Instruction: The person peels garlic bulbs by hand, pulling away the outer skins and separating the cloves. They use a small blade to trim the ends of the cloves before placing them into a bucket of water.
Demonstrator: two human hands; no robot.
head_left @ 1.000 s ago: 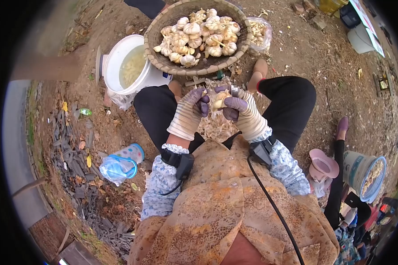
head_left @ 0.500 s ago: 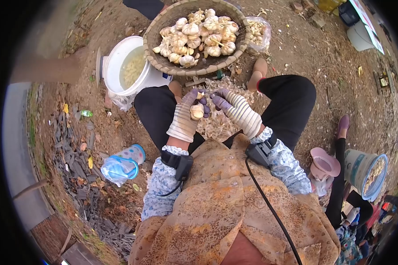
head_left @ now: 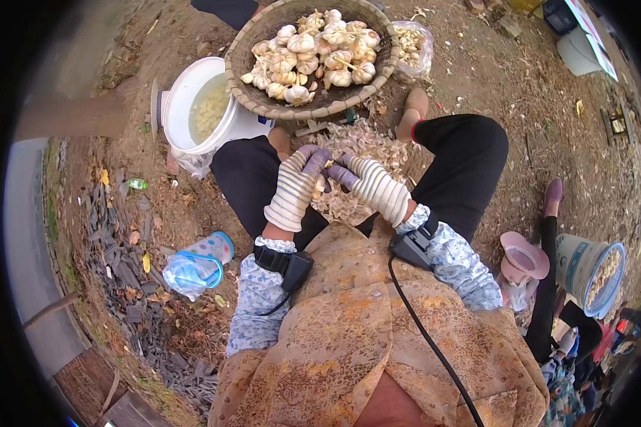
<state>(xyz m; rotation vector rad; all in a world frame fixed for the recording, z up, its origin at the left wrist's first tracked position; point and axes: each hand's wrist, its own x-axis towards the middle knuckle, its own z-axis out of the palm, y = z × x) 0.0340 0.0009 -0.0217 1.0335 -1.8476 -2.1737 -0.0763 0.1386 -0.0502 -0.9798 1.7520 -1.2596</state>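
Observation:
My left hand [head_left: 300,182], in a striped glove with purple fingertips, is closed around a garlic bulb [head_left: 318,188], which shows only partly below the fingers. My right hand [head_left: 373,183], gloved the same way, has its fingertips pinched together close against the left fingertips. A small pale bit shows between the two hands; whatever the right fingers grip is hidden. Both hands are above a heap of garlic skins [head_left: 360,142] on the ground between my knees. Beyond them stands a woven basket [head_left: 313,112] of whole garlic bulbs [head_left: 303,53].
Left of the basket, a white bucket [head_left: 174,121] holds peeled cloves in water. A plastic bag of cloves [head_left: 412,48] lies behind the basket's right side. A blue-lidded cup [head_left: 210,250] lies left; a pink hat [head_left: 523,255] and a tub of garlic [head_left: 573,267] are right, near another person's leg [head_left: 545,285].
My hands have come closer together, with the left turned further over the garlic bulb, so less of it shows. The right fingers have closed in toward the left fingertips.

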